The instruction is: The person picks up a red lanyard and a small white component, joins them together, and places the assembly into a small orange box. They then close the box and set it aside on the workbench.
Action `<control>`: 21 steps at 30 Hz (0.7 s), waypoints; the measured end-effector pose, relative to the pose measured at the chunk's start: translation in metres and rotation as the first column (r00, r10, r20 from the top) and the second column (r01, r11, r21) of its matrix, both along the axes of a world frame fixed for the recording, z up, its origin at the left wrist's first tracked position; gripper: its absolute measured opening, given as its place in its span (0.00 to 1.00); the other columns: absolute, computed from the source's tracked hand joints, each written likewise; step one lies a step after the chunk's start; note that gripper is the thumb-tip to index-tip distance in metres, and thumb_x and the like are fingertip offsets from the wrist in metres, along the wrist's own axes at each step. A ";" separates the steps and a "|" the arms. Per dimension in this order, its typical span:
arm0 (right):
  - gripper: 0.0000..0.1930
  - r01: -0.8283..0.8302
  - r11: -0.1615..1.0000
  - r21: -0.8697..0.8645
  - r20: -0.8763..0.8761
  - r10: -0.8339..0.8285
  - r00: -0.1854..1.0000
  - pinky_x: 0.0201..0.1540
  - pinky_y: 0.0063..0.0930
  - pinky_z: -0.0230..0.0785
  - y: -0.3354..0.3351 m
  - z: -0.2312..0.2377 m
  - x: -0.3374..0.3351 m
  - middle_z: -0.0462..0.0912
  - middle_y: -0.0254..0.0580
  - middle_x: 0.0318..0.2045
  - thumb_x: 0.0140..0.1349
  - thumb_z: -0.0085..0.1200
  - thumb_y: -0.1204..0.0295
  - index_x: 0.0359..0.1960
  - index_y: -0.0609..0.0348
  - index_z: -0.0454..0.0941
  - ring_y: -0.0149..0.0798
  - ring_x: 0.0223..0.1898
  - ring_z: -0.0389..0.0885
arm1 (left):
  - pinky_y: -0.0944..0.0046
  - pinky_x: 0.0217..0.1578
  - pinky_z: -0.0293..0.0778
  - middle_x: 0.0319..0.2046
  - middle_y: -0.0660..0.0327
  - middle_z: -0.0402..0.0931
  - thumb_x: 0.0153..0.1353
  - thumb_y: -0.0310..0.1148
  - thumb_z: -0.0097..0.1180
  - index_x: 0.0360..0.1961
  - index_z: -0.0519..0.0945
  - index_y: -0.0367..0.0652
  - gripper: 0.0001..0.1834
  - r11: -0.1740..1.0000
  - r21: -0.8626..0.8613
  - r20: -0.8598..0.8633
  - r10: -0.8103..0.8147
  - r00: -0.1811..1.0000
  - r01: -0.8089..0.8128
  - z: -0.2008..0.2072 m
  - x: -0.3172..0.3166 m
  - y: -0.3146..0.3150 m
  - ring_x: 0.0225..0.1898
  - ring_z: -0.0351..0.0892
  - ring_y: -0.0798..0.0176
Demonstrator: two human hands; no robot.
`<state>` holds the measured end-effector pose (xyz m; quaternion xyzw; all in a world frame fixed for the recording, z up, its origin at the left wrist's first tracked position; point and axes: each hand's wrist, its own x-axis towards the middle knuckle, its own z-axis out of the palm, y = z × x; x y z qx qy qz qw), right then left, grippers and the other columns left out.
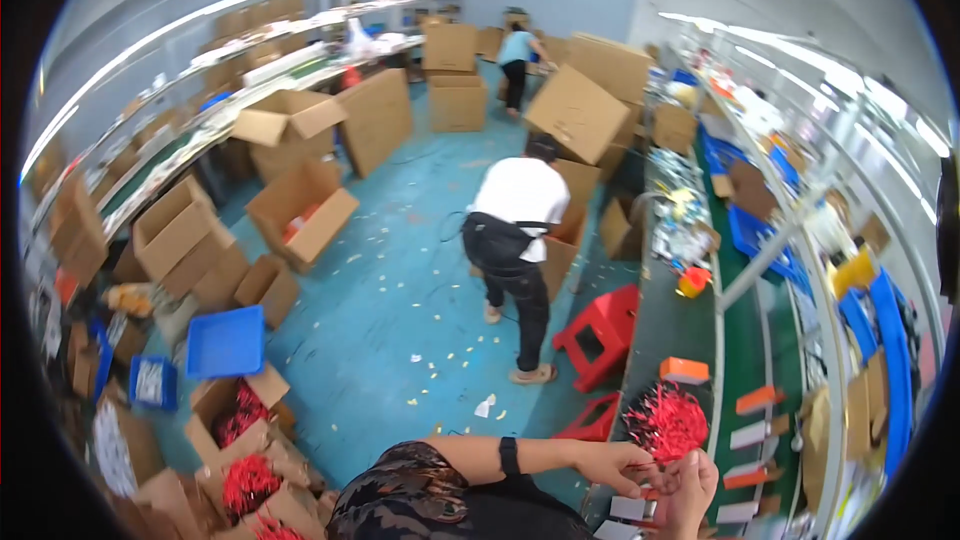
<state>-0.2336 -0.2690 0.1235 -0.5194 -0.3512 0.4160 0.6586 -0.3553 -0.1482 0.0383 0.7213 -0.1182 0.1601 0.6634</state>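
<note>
A red and black tinsel pom-pom (672, 424) rests on the dark bench at my right, just beyond my hands. My left hand (620, 465) reaches across from the left with fingers bent and closed at the pom-pom's near edge. Close against it, my right hand (690, 490) is raised with thumb and fingers pinched together. A bit of red shows between the two hands, but what the fingertips hold is too small to make out. White and orange small boxes (628, 508) lie just under my hands. An orange box (684, 370) stands behind the pom-pom.
Red plastic stools (600, 335) stand beside the bench. A green conveyor (745, 340) with small boxes runs along the right. A person in a white top (520, 195) bends over a carton; another works farther back. Cartons with pom-poms (250, 483) and a blue tray (226, 343) are at left.
</note>
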 end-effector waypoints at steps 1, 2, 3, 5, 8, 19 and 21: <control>0.14 0.046 0.999 -0.004 0.006 -0.046 0.999 0.17 0.20 0.53 0.003 -0.001 0.000 0.66 0.30 0.15 0.71 0.45 0.66 0.27 0.57 0.68 0.24 0.14 0.60 | 0.70 0.29 0.64 0.31 0.68 0.69 0.55 0.36 0.66 0.51 0.75 0.40 0.24 1.000 -0.012 -0.050 -0.025 0.998 0.024 -0.015 0.006 -0.001 0.30 0.65 0.74; 0.16 0.046 0.999 0.024 -0.031 -0.046 0.998 0.15 0.21 0.49 0.005 -0.001 -0.001 0.62 0.29 0.12 0.72 0.45 0.65 0.24 0.56 0.65 0.23 0.13 0.57 | 0.71 0.29 0.63 0.30 0.68 0.69 0.54 0.36 0.68 0.50 0.76 0.40 0.24 0.999 -0.018 -0.099 -0.045 0.994 0.044 -0.024 0.011 -0.004 0.30 0.65 0.75; 0.18 0.047 0.997 0.056 -0.066 -0.043 0.997 0.12 0.22 0.45 0.006 0.002 0.000 0.59 0.28 0.10 0.72 0.44 0.65 0.22 0.54 0.62 0.23 0.11 0.53 | 0.72 0.28 0.62 0.27 0.70 0.68 0.54 0.34 0.68 0.48 0.78 0.40 0.21 0.982 -0.148 -0.168 -0.145 0.975 0.120 -0.024 0.015 -0.008 0.28 0.64 0.75; 0.18 0.115 0.993 0.035 -0.031 -0.114 0.993 0.13 0.22 0.44 0.003 0.014 0.002 0.57 0.27 0.09 0.72 0.44 0.65 0.21 0.54 0.61 0.23 0.10 0.53 | 0.72 0.27 0.62 0.25 0.72 0.68 0.54 0.33 0.67 0.47 0.78 0.42 0.19 0.976 -0.155 -0.130 -0.175 0.976 0.155 -0.025 0.025 -0.015 0.26 0.63 0.77; 0.19 0.194 0.981 0.020 -0.045 -0.193 0.980 0.14 0.22 0.46 -0.003 0.022 0.003 0.55 0.27 0.09 0.72 0.42 0.65 0.20 0.51 0.58 0.23 0.10 0.51 | 0.72 0.25 0.60 0.22 0.74 0.66 0.56 0.32 0.65 0.44 0.78 0.42 0.14 0.964 -0.168 -0.079 -0.223 0.972 0.207 -0.037 0.041 -0.021 0.25 0.62 0.78; 0.21 0.644 0.755 0.119 -0.439 -0.542 0.717 0.16 0.21 0.52 -0.017 0.016 0.028 0.60 0.23 0.10 0.73 0.38 0.52 0.23 0.47 0.68 0.23 0.11 0.55 | 0.71 0.34 0.67 0.29 0.70 0.68 0.73 0.45 0.41 0.34 0.74 0.43 0.18 0.844 -0.464 -0.012 -0.311 0.950 0.271 -0.060 0.063 0.001 0.31 0.67 0.74; 0.20 0.720 0.688 0.096 -0.470 -0.606 0.642 0.16 0.21 0.52 -0.011 0.018 0.026 0.60 0.23 0.10 0.73 0.38 0.52 0.24 0.47 0.67 0.22 0.11 0.55 | 0.72 0.32 0.66 0.27 0.71 0.66 0.73 0.45 0.40 0.34 0.74 0.44 0.18 0.827 -0.480 -0.072 -0.369 0.927 0.292 -0.064 0.060 0.013 0.29 0.66 0.75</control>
